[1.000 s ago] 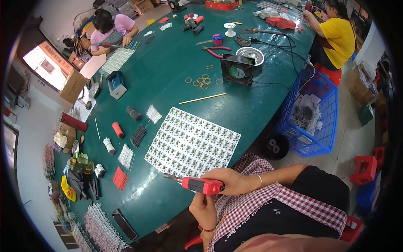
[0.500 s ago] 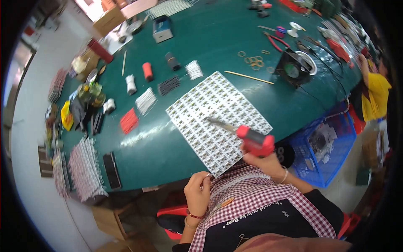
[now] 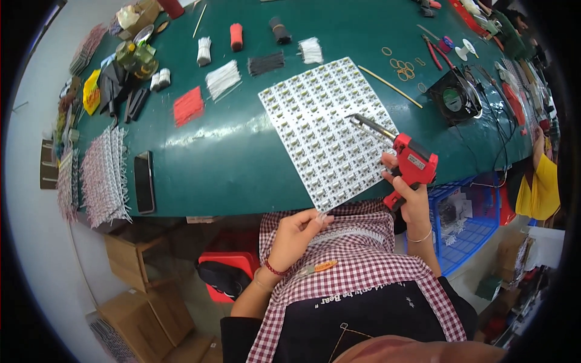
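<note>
A white panel of small circuit boards, set with rows of tiny parts, lies at an angle on the green table, its near corner over the front edge. My right hand is wrapped round the grip of a red and black soldering gun. Its metal tip points left, over the panel's right half; contact with the panel cannot be made out. Close by the near corner, my left hand is closed in a pinch. Something small and whitish shows at its fingertips, too small to name.
Beyond the panel lie white wires, red wires, black wires and bundled rolls. A wooden stick, rubber bands, red-handled pliers and a black fan are to the right. A phone lies left; a blue crate stands below right.
My view has shifted, so the table sits higher in it. The soldering gun has turned more upright in my right hand. My left hand remains pinched by the panel's near corner.
</note>
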Action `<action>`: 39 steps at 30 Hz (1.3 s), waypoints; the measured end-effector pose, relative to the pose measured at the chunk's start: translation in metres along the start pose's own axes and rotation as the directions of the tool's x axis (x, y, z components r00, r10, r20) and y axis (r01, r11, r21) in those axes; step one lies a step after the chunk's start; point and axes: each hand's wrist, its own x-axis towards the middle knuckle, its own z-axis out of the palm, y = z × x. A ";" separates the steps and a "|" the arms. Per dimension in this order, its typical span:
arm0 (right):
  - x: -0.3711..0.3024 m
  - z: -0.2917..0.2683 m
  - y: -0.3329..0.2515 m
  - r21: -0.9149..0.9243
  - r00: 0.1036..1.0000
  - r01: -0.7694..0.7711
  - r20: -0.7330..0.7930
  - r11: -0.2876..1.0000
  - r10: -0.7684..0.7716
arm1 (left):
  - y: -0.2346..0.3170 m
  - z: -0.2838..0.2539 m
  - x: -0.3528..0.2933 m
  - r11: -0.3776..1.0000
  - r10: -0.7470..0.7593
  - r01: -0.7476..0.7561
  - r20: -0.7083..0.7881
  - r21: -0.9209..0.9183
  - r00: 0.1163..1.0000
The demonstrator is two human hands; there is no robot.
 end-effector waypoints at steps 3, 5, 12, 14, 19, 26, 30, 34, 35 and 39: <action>0.003 -0.001 0.001 0.020 1.000 -0.015 0.005 1.000 0.015 | -0.004 -0.004 0.004 0.988 -0.036 0.039 -0.027 0.152 0.999; -0.003 -0.001 0.000 0.020 0.997 0.073 -0.003 0.997 -0.073 | 0.005 -0.005 -0.001 0.919 0.187 -0.132 -0.114 0.372 0.976; -0.045 -0.013 -0.004 -0.078 0.956 -0.143 0.246 0.987 0.158 | 0.009 -0.015 -0.003 0.444 0.665 -0.380 -0.014 0.812 0.747; -0.059 -0.017 0.003 -0.062 0.949 -0.179 0.253 0.982 0.189 | -0.002 -0.014 0.002 0.361 0.714 -0.448 0.067 0.818 0.697; -0.093 -0.037 0.008 -0.095 0.898 -0.299 0.310 0.950 0.313 | -0.008 -0.019 0.003 0.170 0.710 -0.507 0.252 0.845 0.658; -0.106 -0.051 0.015 -0.161 0.877 -0.313 0.330 0.936 0.349 | -0.009 -0.018 0.013 0.090 0.755 -0.520 0.282 0.850 0.592; -0.110 -0.061 0.024 -0.315 0.874 -0.274 0.313 0.909 0.372 | -0.011 -0.018 0.013 0.077 0.765 -0.520 0.284 0.851 0.578; -0.104 -0.057 0.028 -0.534 0.921 0.019 0.339 0.846 0.193 | -0.011 -0.017 0.013 0.079 0.759 -0.515 0.284 0.854 0.586; -0.105 -0.062 0.032 -0.533 0.919 0.019 0.341 0.846 0.195 | -0.011 -0.017 0.012 0.080 0.758 -0.512 0.281 0.855 0.588; -0.107 -0.070 0.038 -0.664 0.889 0.173 0.423 0.727 0.175 | -0.011 -0.016 0.012 0.083 0.746 -0.501 0.279 0.862 0.605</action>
